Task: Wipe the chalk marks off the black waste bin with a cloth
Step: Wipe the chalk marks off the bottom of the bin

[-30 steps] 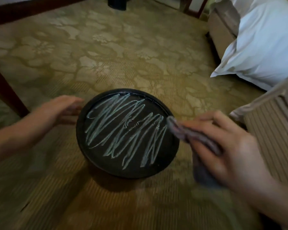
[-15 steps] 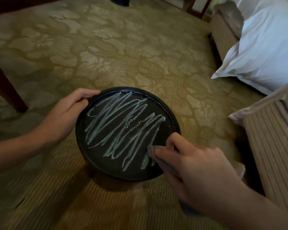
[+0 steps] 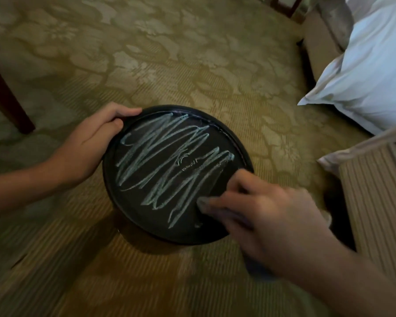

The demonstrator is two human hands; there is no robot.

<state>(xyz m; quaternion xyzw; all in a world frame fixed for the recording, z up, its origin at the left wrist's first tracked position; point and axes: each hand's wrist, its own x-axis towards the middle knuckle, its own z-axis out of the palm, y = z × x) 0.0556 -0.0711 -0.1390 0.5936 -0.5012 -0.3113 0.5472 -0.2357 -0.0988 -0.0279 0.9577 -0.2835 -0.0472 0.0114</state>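
The round black waste bin [image 3: 133,209] stands on the carpet with its flat top face toward me. Pale zigzag chalk marks [image 3: 167,163] cover most of that face. My left hand [image 3: 94,143] grips the bin's upper-left rim, thumb over the edge. My right hand [image 3: 272,216] is blurred and presses a grey cloth [image 3: 206,203] onto the lower-right part of the top, where a small patch beside the cloth looks free of chalk. Most of the cloth is hidden under the hand.
Patterned olive carpet [image 3: 169,56] surrounds the bin. A dark wooden furniture leg [image 3: 7,101] stands at the left. A white pillow [image 3: 370,72] and a striped bed edge [image 3: 380,202] lie at the right.
My left hand came to the bin and took hold of its rim. My right hand brought the cloth from beside the bin onto the lower-right of its top.
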